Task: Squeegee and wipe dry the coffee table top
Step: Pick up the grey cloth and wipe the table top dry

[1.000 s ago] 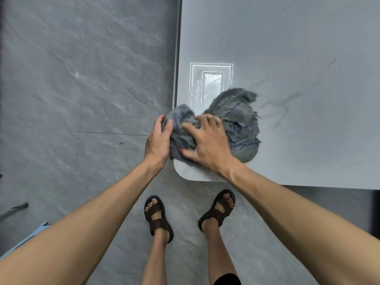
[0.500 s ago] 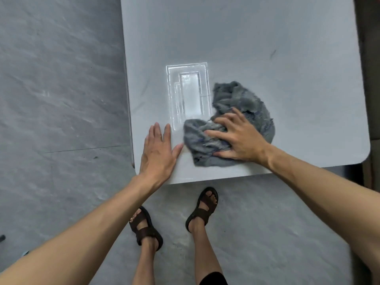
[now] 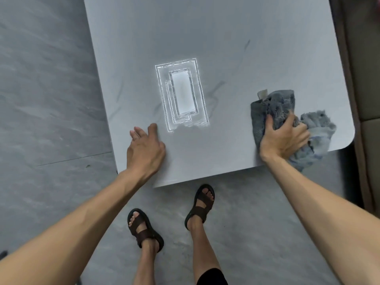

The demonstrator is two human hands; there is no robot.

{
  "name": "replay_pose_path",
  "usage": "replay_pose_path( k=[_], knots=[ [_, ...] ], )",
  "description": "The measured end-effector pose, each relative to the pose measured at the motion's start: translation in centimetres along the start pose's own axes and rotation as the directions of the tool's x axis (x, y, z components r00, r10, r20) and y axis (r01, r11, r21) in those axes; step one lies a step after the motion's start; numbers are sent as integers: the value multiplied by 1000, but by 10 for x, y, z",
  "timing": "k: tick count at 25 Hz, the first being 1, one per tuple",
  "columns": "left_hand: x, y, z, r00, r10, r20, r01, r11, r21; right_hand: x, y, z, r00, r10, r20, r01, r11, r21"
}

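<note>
The pale grey coffee table top [image 3: 205, 27] fills the upper middle of the head view, with a bright rectangular light reflection near its centre. A crumpled blue-grey cloth [image 3: 275, 103] lies at the table's near right corner, part of it hanging over the front edge. My right hand [image 3: 281, 138] presses down on the cloth and grips its folds. My left hand [image 3: 146, 149] rests flat on the table near the front left edge, fingers apart, holding nothing.
Grey stone-look floor [image 3: 45, 99] surrounds the table on the left and in front. My feet in dark sandals [image 3: 146, 229] stand just below the table's front edge. A brown sofa edge [image 3: 366, 79] runs along the table's right side.
My right hand has swept the cloth from the table's middle front to the near right corner. My left hand let go of the cloth earlier and now rests flat on the table.
</note>
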State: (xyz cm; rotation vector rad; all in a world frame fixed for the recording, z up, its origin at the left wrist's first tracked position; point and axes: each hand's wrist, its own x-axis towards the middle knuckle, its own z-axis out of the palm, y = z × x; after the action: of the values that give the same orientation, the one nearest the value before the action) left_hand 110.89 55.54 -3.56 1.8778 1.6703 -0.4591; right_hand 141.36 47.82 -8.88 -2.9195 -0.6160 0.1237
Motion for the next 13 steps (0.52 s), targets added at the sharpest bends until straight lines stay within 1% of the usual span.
replay_pose_path(
  k=[1,2,3,5,6,7,8,9,11,13],
  knots=[
    [0,-4,-3,1000,-1,-28,0,999,-42,-16,-15,5,998,54,-12,-54,998,28],
    [0,-9,-6,997,-17,-69,9,994,-112,-35,-30,10,998,62,-17,-61,997,44],
    [0,-16,-10,991,-55,-119,28,976,-214,-58,-44,14,1000,22,-14,-21,999,46],
    [-1,-33,-18,968,-175,-182,72,882,-465,-112,-71,23,985,-174,23,172,984,52],
    [-1,-41,-21,954,-233,-190,86,818,-569,-140,-83,25,953,-297,54,293,954,68],
    [-3,-51,-23,940,-277,-199,94,770,-631,-168,-94,28,901,-423,92,415,905,94],
    [-5,-60,-24,929,-301,-213,97,756,-648,-196,-103,29,829,-543,134,529,839,128],
    [-9,-68,-24,924,-305,-230,96,769,-632,-221,-109,30,737,-653,177,630,757,170],
    [-17,-81,-23,927,-267,-264,75,821,-566,-256,-109,30,518,-826,222,794,561,234],
    [-22,-87,-20,938,-206,-278,48,873,-486,-264,-103,32,300,-929,216,901,350,256]
  ],
)
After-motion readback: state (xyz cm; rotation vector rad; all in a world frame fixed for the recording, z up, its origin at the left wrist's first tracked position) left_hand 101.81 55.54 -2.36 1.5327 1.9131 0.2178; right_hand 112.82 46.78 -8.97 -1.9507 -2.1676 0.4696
